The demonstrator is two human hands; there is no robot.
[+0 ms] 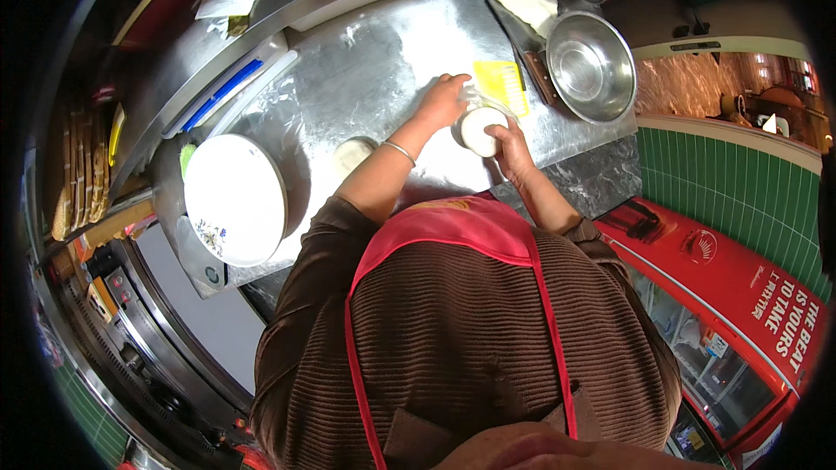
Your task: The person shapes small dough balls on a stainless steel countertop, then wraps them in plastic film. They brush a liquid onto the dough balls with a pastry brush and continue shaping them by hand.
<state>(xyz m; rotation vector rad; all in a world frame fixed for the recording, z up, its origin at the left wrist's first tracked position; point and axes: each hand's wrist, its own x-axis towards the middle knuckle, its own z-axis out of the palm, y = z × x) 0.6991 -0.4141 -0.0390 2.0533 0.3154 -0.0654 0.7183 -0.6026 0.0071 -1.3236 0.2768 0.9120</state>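
Note:
In the head view my right hand point(513, 150) grips the right edge of a round, pale piece, seemingly dough point(482, 132), with the thumb on top. My left hand point(445, 101) is just up and left of it, fingers partly curled. Between the hands lies something clear, possibly plastic film point(483, 101); whether my left fingers hold it is unclear. A yellow slotted scraper point(501, 86) lies flat beyond my right hand. Another round pale piece point(353, 156) rests on the steel worktop point(346, 78), partly hidden behind my left forearm.
A large white plate point(235, 199) sits at the left on a kitchen scale point(202, 261). At the right are a steel bowl point(590, 68), a wooden handle point(539, 78) and a white cloth point(528, 3). A blue-edged container point(222, 94) stands at the back left, under a steel shelf edge point(287, 10).

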